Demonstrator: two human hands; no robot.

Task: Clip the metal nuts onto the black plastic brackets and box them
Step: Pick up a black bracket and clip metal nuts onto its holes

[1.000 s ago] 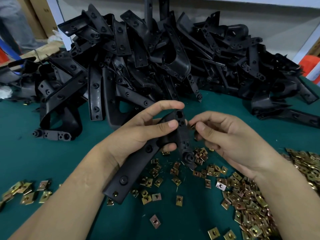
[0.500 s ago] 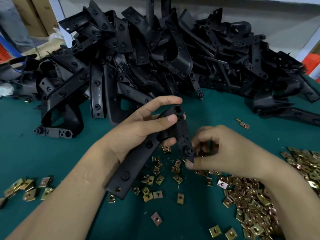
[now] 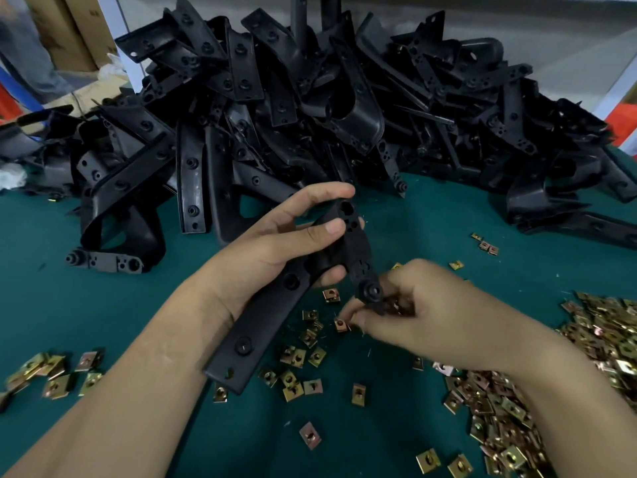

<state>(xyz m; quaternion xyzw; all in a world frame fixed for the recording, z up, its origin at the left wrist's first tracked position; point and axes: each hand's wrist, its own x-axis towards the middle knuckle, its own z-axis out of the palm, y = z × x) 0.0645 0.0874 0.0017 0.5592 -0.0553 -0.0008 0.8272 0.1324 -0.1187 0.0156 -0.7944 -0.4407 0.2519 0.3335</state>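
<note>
We are in the clipping step, at the part where a fresh nut is fetched. Our left hand [image 3: 275, 250] is clamped round the black plastic bracket [image 3: 265, 319]. The thumb lies over its upper end and the other fingers curl under it. The long arm of the bracket runs down toward the wrist, above the green table cover [image 3: 103, 305].

The short end of the bracket, with its round boss, hangs just over the right hand [image 3: 431, 315]. This hand is low at the table with curled fingers. Its fingertips [image 3: 346, 310] are at one metal clip nut [image 3: 340, 325] among the scattered nuts [image 3: 300, 357]. The hand is blurred, so we cannot tell if it pinches the nut or only touches it.

As we judge, the next move calls for a firm pinch on one nut only. Its open side must then be turned to the bracket edge and slid on at a hole. Boxing looks far off, because a big pile of brackets [image 3: 310, 115] lies behind.
</note>
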